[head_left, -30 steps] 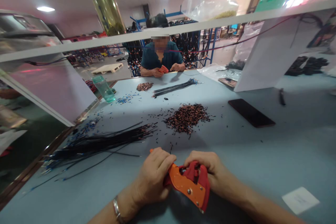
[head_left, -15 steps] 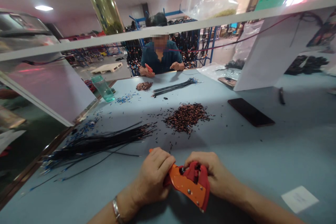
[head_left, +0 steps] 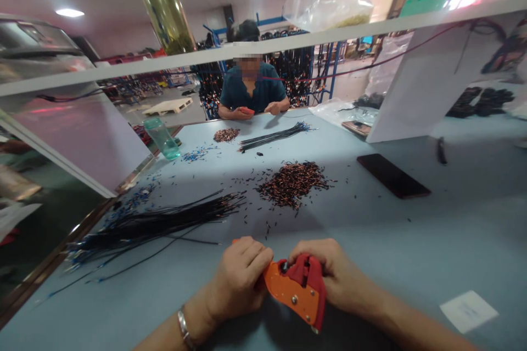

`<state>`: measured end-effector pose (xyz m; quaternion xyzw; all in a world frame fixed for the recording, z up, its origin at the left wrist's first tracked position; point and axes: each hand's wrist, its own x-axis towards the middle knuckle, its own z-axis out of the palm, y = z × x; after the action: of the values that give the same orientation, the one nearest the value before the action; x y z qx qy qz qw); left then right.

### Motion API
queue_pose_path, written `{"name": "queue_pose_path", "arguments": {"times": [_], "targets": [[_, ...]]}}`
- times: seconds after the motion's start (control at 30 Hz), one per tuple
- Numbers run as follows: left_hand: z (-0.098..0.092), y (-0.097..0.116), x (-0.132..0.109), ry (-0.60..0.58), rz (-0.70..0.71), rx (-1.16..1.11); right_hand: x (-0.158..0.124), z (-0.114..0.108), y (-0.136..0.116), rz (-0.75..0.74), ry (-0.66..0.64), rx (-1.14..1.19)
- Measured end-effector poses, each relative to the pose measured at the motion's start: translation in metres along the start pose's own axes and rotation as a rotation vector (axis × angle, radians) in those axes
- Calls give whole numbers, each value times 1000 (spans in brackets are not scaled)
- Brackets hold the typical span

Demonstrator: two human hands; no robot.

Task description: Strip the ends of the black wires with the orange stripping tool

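Low in the head view, my left hand [head_left: 242, 277] is closed around the handles of an orange and red wire stripper [head_left: 290, 290]. An orange handle end pokes out above the knuckles. My right hand [head_left: 335, 274] is curled against the red head of the tool, its fingers bent over the top and far side. Those fingertips are partly hidden, and no wire shows between the jaws. Left of my hands lies a bundle of black wires [head_left: 156, 222]. Just beyond them is a heap of short black pieces with coppery ends [head_left: 293, 184].
Across the table a person [head_left: 251, 85] holds a red tool near a thinner wire bundle [head_left: 274, 137]. A black phone [head_left: 393, 175] and a white paper [head_left: 468, 311] lie to the right. A green bottle [head_left: 162, 137] stands far left; a white shelf [head_left: 214, 55] crosses above.
The wire stripper and both my hands have shifted slightly down and left. Across the table, the person's red tool has tilted flatter and moved right.
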<state>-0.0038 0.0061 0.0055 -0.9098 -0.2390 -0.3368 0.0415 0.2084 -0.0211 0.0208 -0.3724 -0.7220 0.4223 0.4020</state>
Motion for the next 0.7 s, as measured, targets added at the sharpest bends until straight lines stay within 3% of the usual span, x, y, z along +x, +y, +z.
{"name": "queue_pose_path", "arguments": {"times": [0.7], "targets": [[2, 4, -8, 31, 52, 53, 0, 0, 5, 98, -63, 114]]}}
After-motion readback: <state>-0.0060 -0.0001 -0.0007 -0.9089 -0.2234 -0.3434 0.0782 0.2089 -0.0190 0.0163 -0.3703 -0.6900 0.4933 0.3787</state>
